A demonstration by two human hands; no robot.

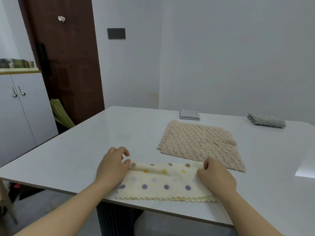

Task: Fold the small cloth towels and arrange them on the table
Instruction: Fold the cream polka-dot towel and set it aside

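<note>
at the near edge of the white table (68,159), the left hand (112,166) and right hand (216,176) each pinch the far fold of the dotted towel (162,183); uneven pulls could skew it or drag it off the edge.

Both hands, left (111,165) and right (215,176), pinch the dotted towel's (160,183) far edge; beige towel (199,143) at 1 o'clock.
</note>
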